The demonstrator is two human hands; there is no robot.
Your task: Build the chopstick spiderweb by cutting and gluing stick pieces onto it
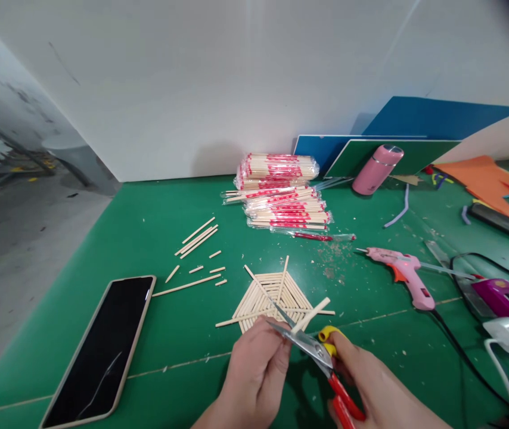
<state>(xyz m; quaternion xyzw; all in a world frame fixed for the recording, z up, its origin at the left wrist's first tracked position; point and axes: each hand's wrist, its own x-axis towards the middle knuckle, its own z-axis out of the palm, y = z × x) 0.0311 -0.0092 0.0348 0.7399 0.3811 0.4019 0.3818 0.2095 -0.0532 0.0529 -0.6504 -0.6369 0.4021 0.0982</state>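
Observation:
My left hand [254,372] is pinched on a short wooden stick [310,315] near the front edge of the green table. My right hand [377,387] grips red-and-yellow-handled cutters [308,345], whose metal blades are open around that stick. Just behind the hands lies a flat web-shaped piece made of glued wooden sticks [272,295]. Loose cut sticks [196,250] are scattered to the left of it.
A black phone [102,351] lies at the front left. Wrapped chopstick packs [284,193] are stacked by the white wall. A pink glue gun [404,274], pink bottle [377,168], purple device [502,304] with cables, and coloured sheets [491,179] fill the right.

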